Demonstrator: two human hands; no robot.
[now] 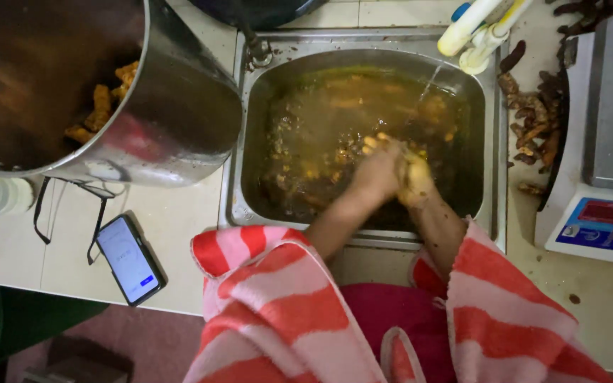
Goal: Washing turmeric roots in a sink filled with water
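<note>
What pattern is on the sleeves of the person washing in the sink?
Broad red and pale pink stripes on the sleeves, seen in the head view.

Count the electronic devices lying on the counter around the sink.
2. A smartphone with its screen lit lies on the counter left of the sink, below the steel pot. A digital scale sits right of the sink. Others may lie outside the frame.

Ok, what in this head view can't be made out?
- What the left hand and right hand rub together: blurred, stained yellow, in murky water in the sink.
- Whether either hand grips anything: fingers overlap.
- Sink bottom: hidden by brown water.
- Steel pot contents: mostly cut off by the top edge.
- Smartphone screen: too small.
</note>
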